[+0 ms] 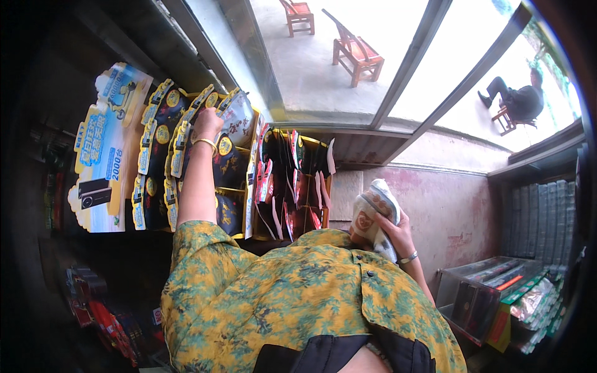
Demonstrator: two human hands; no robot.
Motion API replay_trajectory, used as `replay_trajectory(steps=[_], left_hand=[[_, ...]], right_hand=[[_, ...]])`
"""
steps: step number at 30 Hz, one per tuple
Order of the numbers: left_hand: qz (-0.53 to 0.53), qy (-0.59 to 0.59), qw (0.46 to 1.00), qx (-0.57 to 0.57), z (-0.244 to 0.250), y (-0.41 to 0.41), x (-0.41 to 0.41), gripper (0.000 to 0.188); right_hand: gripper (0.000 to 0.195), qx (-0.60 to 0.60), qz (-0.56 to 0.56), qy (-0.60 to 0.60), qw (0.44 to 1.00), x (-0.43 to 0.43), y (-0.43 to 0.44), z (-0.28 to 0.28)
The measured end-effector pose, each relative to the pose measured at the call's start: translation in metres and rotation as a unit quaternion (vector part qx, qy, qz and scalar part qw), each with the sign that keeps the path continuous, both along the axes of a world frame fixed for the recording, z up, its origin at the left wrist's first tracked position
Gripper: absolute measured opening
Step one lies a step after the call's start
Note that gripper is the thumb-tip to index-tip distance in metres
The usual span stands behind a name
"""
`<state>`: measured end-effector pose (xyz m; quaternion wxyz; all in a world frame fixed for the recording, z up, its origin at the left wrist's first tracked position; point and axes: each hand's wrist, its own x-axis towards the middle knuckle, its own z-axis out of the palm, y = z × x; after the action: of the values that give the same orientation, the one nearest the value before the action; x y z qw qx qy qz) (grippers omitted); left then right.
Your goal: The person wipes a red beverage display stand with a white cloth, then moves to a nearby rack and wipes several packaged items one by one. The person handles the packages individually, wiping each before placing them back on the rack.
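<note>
My left hand point(207, 122), with a gold bangle at the wrist, reaches into a display box point(254, 140) of dark printed packets point(228, 161). Its fingers are curled at the top of the rear packets, beside a greyish packet point(238, 119). Whether they grip one is hidden by the hand. Close to my waist, my right hand point(396, 228) holds a bunched, patterned cloth point(373, 217), white with orange and grey. The thumb lies across the cloth, and a metal band circles that wrist.
A printed cardboard sign point(105, 154) stands left of the packets. Red and dark packets point(296, 182) fill the neighbouring box. Beyond a window frame point(413, 70) are wooden chairs point(357, 53) and a seated person point(517, 100). A clear case point(485, 289) stands at right.
</note>
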<state>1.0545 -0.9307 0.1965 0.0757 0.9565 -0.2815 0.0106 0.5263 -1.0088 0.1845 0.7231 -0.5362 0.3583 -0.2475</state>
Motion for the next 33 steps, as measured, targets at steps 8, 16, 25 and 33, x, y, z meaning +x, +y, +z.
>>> replay_trajectory(steps=[8, 16, 25, 33], left_hand=[[0.027, -0.006, 0.998, 0.051, -0.003, -0.020, 0.002, 0.024], [-0.032, -0.127, 0.991, 0.004, 0.010, -0.020, 0.000, 0.014], [-0.166, -0.194, 0.961, -0.105, 0.111, -0.011, -0.057, 0.011], [-0.365, 0.108, 0.883, -0.274, 0.188, 0.010, -0.166, 0.021]], right_hand=[[0.044, 0.005, -0.030, 0.006, 1.000, -0.011, 0.012, -0.002], [0.044, -0.001, -0.027, 0.010, 1.000, -0.009, 0.009, 0.002], [0.042, -0.025, -0.020, -0.026, 0.999, -0.006, -0.003, -0.007], [0.037, 0.025, -0.070, -0.115, 0.991, -0.009, -0.044, 0.006]])
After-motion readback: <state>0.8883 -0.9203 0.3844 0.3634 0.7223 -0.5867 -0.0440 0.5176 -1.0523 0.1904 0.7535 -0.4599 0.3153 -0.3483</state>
